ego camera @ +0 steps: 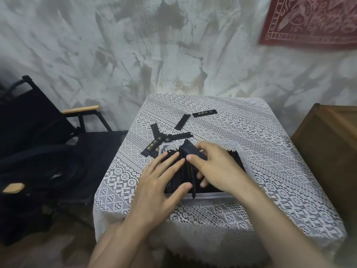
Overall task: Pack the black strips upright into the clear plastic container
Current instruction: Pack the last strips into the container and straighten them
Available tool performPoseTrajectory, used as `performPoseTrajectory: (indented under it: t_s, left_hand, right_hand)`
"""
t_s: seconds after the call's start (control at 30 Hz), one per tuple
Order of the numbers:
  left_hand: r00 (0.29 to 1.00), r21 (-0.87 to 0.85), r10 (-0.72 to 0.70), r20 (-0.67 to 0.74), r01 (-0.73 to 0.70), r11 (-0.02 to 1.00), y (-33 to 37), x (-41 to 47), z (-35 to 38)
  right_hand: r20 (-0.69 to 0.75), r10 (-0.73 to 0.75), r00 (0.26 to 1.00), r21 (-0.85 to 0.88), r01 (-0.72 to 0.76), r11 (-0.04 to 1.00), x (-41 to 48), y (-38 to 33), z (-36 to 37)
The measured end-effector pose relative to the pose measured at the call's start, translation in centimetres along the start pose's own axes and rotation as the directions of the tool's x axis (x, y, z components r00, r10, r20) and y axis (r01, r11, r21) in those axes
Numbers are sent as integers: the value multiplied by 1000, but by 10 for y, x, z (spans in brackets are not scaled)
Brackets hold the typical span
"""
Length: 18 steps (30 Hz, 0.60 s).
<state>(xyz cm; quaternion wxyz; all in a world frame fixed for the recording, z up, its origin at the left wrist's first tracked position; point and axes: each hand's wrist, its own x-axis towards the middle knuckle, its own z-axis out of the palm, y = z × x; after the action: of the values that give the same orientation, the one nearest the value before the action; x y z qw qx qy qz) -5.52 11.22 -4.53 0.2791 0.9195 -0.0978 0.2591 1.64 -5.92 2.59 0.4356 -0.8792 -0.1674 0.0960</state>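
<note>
A clear plastic container [210, 195] sits on the lace-covered table, filled with black strips standing on edge [179, 176]. My left hand [160, 182] lies flat with straight fingers pressing on the packed strips at the container's left side. My right hand [216, 167] pinches a bundle of black strips [190, 151] between thumb and fingers, holding it upright among the packed ones. Several loose black strips [154, 147] lie flat on the cloth just beyond the container's far left corner, and two more lie farther back, one [181, 122] angled and one [205, 113] with gold print.
The white lace tablecloth [260, 147] covers a small square table. A black folding chair [38, 132] with wooden armrests stands to the left. A brown wooden cabinet [328, 136] stands to the right. A grey wall with a red cloth [313, 20] rises behind.
</note>
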Motion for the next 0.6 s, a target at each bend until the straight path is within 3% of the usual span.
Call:
performPoseTrajectory:
  t_s: [0.17, 0.4, 0.6]
  left_hand:
    - [1000, -19, 8, -18, -8, 1000, -1, 1, 1]
    - [1000, -38, 2, -20, -3, 999, 0, 2, -1]
    - [1000, -61, 8, -25, -9, 998, 1, 3, -3]
  right_hand:
    - [42, 8, 999, -12, -7, 1000, 1, 2, -4]
    - [-22, 21, 1000, 25, -21, 999, 11, 1, 2]
    - [-72, -15, 997, -50, 11, 999, 6, -1, 1]
